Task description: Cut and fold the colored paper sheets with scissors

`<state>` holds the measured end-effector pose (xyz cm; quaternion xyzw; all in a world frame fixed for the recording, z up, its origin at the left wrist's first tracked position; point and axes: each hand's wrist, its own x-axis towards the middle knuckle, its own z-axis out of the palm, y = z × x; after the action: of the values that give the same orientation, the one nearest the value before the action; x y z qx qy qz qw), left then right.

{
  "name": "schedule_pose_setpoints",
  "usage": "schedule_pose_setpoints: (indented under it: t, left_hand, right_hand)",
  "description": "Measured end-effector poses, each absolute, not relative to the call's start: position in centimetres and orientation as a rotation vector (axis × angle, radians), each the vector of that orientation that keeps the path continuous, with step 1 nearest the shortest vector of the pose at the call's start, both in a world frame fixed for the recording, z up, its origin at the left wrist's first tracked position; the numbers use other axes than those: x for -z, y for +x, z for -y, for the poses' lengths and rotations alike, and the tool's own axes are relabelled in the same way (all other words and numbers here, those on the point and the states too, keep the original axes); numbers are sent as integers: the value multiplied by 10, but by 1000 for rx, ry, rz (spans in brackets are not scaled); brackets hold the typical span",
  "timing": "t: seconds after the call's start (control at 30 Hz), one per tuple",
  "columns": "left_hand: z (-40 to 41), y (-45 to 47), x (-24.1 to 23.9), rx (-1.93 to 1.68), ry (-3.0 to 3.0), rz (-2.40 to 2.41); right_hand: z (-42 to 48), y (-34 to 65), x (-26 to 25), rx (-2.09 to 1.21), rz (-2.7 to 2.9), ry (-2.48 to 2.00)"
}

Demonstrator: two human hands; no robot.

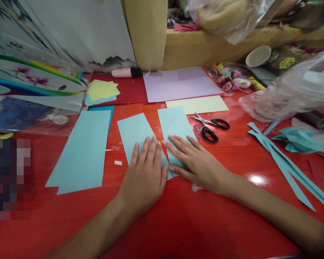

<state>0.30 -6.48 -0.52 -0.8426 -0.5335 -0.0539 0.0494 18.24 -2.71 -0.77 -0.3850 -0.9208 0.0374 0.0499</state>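
Note:
My left hand [145,172] lies flat, fingers together and stretched out, on the near end of a light blue paper strip [133,131] on the red table [205,216]. My right hand [194,160] also lies flat, fingers spread, on a second light blue strip [174,120] just to the right. The two strips meet under my hands in a V shape. Neither hand grips anything.
A larger light blue sheet [82,151] lies to the left. Black-handled scissors [212,127] rest just right of the strips. Blue paper offcuts [288,165] lie at the right, with plastic bags [291,86] behind. Lilac [179,84], pale yellow [197,105] and yellow [101,90] papers lie farther back.

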Motion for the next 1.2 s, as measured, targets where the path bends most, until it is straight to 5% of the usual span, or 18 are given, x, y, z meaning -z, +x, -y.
schedule_pose_setpoints:
  t: [1.2]
  left_hand:
    - [60, -3, 6, 192, -2623, 1741]
  right_hand:
    - [36, 179, 9, -2, 2767, -1387]
